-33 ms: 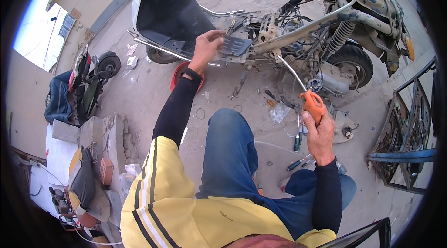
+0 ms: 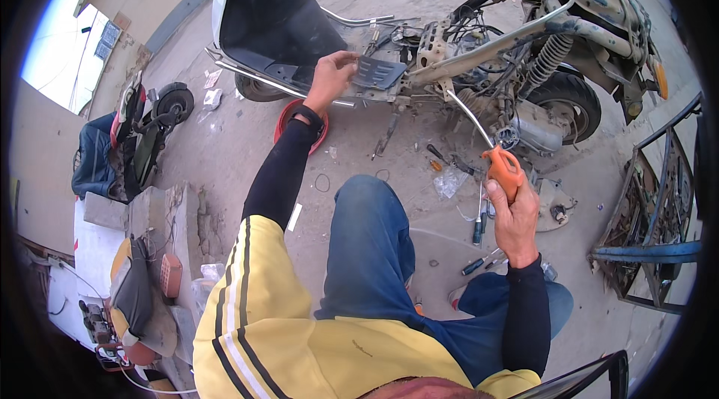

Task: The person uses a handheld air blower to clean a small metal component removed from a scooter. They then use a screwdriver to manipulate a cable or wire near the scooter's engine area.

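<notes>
My left hand (image 2: 332, 82) reaches over the scooter's (image 2: 449, 62) footboard, fingers closed at the left edge of a black slotted panel (image 2: 380, 74). The panel lies tilted at the middle of the stripped scooter. In my right hand (image 2: 514, 223) is an orange-handled tool (image 2: 504, 171), its fingers wrapped round the grip. Its long, slightly bent metal shaft points up and left, the tip close to the bare frame beside the engine. Whether the tip touches the frame I cannot tell. The scooter's black front shield (image 2: 262, 9) stands beyond my left hand.
Under my left forearm sits a red basin (image 2: 323, 125). Several screwdrivers (image 2: 477, 230) and a clear plastic bag (image 2: 450, 182) lie on the ground near my right hand. A rusty metal frame (image 2: 648, 249) stands at the right. Concrete blocks (image 2: 150, 212) and another two-wheeler (image 2: 135, 137) are at the left.
My left forearm has shifted slightly to the left, its hand still at the slotted panel. My right hand and the orange-handled tool have not visibly moved.
</notes>
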{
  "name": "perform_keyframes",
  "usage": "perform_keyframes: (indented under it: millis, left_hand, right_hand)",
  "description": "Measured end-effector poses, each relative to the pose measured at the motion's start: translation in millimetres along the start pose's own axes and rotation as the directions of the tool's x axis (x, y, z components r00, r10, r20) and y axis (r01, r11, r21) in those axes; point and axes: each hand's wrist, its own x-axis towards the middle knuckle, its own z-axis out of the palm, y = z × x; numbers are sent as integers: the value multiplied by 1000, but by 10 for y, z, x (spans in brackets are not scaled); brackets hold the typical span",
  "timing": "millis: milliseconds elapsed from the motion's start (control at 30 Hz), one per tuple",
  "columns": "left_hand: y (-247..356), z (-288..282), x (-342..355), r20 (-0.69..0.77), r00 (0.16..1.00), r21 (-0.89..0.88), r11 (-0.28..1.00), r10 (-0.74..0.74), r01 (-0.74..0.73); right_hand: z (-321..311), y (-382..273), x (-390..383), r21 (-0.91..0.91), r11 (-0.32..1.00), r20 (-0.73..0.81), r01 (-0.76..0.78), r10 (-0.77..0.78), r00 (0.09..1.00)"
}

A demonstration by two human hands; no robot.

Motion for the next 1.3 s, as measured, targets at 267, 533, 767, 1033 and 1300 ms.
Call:
perform_keyframes:
  millis: [267,533,767,1033,1300]
  left_hand:
    - [-1093,160,384,154,977,633,744,150,-214]
    - [-1214,419,624,223,963,669,695,150,-263]
    - [-1284,458,727,286,947,668,680,143,-304]
    - [-1223,399,530,285,939,680,649,194,-341]
    - [-1196,419,336,309,940,722,607,144,-331]
  right_hand:
    - [38,131,31,-45,999,-2,-22,22,1000]
    - [67,146,96,-48,990,13,-131,132,991]
    - [115,215,94,-32,994,-7,-108,108,994]
    - [115,190,102,-26,992,0,-122,122,993]
    - [133,193,85,-22,994,10,-109,109,994]
